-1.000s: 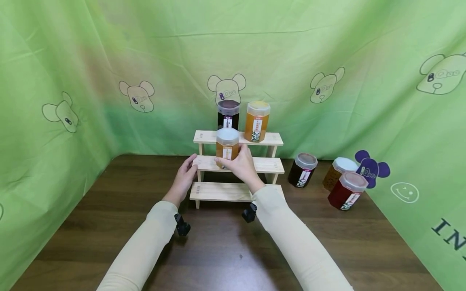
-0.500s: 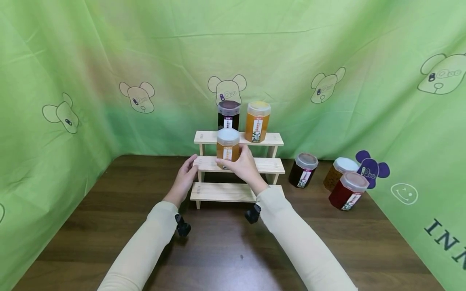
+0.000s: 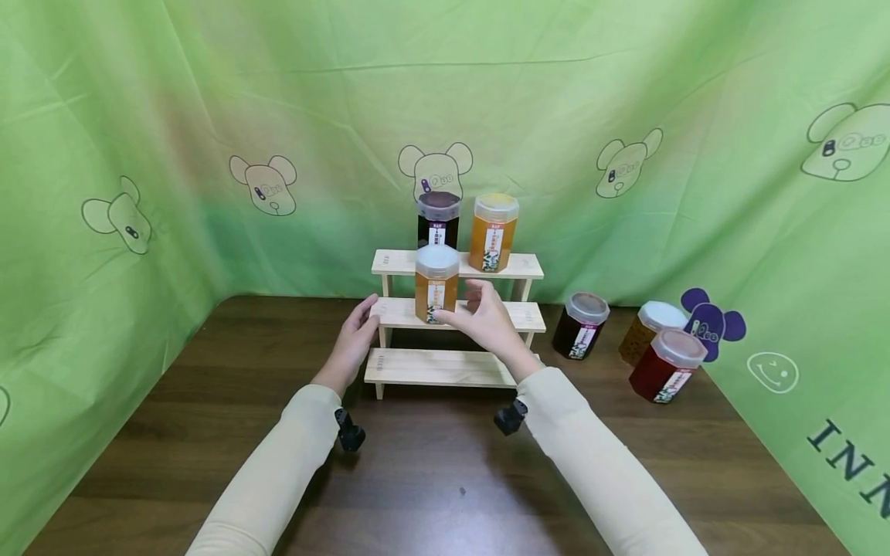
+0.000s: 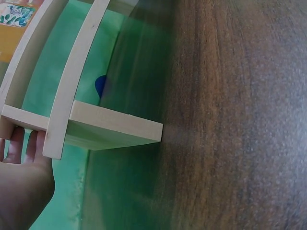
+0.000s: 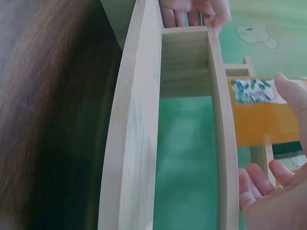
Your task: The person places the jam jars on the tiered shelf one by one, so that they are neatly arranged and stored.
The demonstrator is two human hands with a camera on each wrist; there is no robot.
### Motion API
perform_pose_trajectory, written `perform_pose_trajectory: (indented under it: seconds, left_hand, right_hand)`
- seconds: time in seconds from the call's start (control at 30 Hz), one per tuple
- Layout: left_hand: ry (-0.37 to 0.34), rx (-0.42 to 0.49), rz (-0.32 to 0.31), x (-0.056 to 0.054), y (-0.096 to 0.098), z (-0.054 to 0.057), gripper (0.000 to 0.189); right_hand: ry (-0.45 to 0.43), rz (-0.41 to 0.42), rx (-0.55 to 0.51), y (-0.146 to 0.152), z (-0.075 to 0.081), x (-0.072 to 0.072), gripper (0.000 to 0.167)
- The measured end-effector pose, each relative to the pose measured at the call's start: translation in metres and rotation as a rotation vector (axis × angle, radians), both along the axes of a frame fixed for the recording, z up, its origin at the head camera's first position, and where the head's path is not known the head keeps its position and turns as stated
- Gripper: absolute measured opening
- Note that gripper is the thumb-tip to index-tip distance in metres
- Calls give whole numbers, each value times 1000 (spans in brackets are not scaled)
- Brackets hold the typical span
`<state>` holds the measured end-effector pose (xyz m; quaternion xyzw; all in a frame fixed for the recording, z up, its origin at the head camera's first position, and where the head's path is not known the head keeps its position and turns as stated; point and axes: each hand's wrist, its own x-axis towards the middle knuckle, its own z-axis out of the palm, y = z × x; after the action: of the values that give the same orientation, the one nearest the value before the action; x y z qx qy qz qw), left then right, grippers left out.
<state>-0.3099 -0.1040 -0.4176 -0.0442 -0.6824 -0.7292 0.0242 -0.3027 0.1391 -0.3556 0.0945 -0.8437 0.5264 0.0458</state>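
A wooden three-step display stand (image 3: 445, 368) stands on the table. My left hand (image 3: 353, 347) holds the left end of its middle step; in the left wrist view, the fingers (image 4: 15, 144) reach behind the side piece. On that step, left of its middle, an orange jam jar (image 3: 427, 287) with a whitish lid stands upright. Beside it is my right hand (image 3: 488, 323), fingers spread away from the jar's side and thumb in front of its label. Whether the thumb still touches the jar, I cannot tell. A dark jar (image 3: 439, 220) and a yellow-orange jar (image 3: 492, 235) occupy the top step.
Right of the stand, a dark jar (image 3: 580, 326), a brown speckled jar (image 3: 634, 340) and a red jar (image 3: 660, 378) stand on the brown wooden table (image 3: 417, 479). A green printed cloth (image 3: 334, 108) hangs behind and along both sides.
My right hand has let go of the orange jar and moved a little right, its fingers parting from the jar's side. The jar and my left hand stay in place.
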Motion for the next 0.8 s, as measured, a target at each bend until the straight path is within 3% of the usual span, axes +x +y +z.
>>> perform_pose_trajectory:
  seconds: [0.23, 0.8]
  left_hand:
    - [5, -7, 12, 0, 0, 0, 52]
    - [21, -17, -8, 1, -1, -1, 50]
  right_hand:
    - [11, -22, 17, 24, 0, 8, 89]
    - [101, -67, 172, 98, 3, 30, 88]
